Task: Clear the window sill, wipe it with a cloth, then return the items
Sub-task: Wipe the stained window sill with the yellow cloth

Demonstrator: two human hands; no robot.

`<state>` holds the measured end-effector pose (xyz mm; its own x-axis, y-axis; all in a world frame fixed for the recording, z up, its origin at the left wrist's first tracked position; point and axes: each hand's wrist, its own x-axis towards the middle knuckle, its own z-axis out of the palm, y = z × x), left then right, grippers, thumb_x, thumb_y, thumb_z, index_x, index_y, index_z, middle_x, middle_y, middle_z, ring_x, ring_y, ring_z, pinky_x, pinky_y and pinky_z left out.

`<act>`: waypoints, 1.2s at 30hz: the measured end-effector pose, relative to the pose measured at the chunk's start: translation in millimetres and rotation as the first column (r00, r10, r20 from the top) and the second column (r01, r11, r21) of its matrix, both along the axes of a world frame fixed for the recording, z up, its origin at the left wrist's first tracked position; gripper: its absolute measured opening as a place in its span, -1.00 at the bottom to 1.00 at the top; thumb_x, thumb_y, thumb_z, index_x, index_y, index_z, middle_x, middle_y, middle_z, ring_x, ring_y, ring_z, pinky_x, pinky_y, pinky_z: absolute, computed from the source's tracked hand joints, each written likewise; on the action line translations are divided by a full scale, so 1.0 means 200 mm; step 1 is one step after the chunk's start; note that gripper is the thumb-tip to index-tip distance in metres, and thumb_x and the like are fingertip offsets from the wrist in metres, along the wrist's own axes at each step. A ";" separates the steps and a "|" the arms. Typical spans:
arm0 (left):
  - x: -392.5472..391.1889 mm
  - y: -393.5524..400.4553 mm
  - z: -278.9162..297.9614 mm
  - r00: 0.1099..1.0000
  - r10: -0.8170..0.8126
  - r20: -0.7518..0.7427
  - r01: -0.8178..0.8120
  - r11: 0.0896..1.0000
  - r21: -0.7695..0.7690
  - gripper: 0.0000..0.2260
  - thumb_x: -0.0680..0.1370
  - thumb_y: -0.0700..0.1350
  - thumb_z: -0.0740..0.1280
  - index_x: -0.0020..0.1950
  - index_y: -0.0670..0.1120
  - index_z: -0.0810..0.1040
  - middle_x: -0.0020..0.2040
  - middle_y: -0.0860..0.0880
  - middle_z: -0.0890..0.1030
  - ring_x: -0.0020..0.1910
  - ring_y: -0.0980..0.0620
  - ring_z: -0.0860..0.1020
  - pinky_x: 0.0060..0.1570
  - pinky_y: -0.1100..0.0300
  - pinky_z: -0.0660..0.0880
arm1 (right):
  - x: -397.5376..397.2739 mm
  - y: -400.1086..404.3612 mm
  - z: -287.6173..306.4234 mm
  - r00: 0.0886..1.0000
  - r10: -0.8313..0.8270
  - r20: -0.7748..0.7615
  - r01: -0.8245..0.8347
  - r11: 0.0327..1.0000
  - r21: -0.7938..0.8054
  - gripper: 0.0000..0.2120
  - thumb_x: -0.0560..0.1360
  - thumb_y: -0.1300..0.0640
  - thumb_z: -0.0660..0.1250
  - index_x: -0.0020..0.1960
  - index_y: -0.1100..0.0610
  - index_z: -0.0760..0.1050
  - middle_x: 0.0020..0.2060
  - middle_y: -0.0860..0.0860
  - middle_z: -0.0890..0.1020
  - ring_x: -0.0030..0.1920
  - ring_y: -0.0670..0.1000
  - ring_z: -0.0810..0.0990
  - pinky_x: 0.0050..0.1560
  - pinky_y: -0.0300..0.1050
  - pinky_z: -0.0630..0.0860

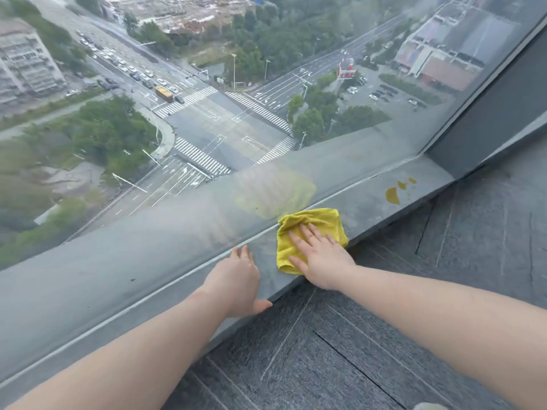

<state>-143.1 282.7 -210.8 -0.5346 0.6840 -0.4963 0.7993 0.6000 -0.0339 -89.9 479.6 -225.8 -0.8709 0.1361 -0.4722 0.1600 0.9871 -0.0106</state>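
A folded yellow cloth (316,223) lies on the dark grey window sill (384,214), close to the glass. My right hand (319,258) presses flat on the cloth's near half, fingers spread. To its left, my left hand (236,281) rests palm down on the bare sill, fingertips near the glass and thumb over the sill's front edge. Further right on the sill are yellow-brown stains (393,195). No other items stand on the sill.
A tall glass window (207,113) rises behind the sill, looking down on a street crossing far below. A dark frame post (503,105) closes the sill at the right. Grey carpet tiles (384,335) cover the floor below the sill.
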 end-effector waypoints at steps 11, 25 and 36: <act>0.01 0.40 0.19 0.979 0.089 -0.182 -0.098 0.994 -0.041 -0.42 0.46 0.43 0.07 -0.01 -0.07 0.48 -0.08 -0.02 0.58 -0.07 -0.09 0.59 -0.30 0.12 0.39 | -0.03 0.49 -0.02 0.982 0.168 -0.091 -0.175 0.982 -0.076 -0.35 0.54 -0.35 -0.12 0.55 -0.16 -0.21 0.55 -0.13 -0.18 0.55 -0.10 -0.22 0.54 0.04 -0.17; 0.05 1.22 -0.11 0.985 0.134 -0.109 -0.098 0.953 0.285 -0.35 0.56 0.30 0.01 0.56 0.05 -0.05 0.58 0.05 -0.03 0.56 0.06 -0.03 0.48 0.10 0.13 | -0.02 1.39 -0.10 0.974 -0.163 -0.156 0.154 0.985 -0.073 -0.34 0.54 -0.36 -0.20 0.55 -0.13 -0.25 0.55 -0.11 -0.22 0.54 -0.05 -0.26 0.53 0.10 -0.22; 0.01 1.24 -0.12 0.982 0.039 -0.185 0.005 0.973 0.231 -0.33 0.56 0.30 -0.01 0.57 -0.01 -0.03 0.58 -0.04 0.03 0.55 -0.03 0.07 0.43 0.05 0.20 | -0.01 1.25 -0.10 0.980 -0.132 -0.151 0.120 0.989 -0.082 -0.41 0.58 -0.28 -0.17 0.55 -0.14 -0.23 0.55 -0.08 -0.22 0.55 0.00 -0.27 0.52 0.14 -0.26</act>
<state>-141.0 530.8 -234.1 -0.6150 0.7580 -0.2172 0.7816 0.6224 -0.0412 -92.5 729.7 -245.6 -0.9125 0.2199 -0.3450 0.2738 0.9548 -0.1157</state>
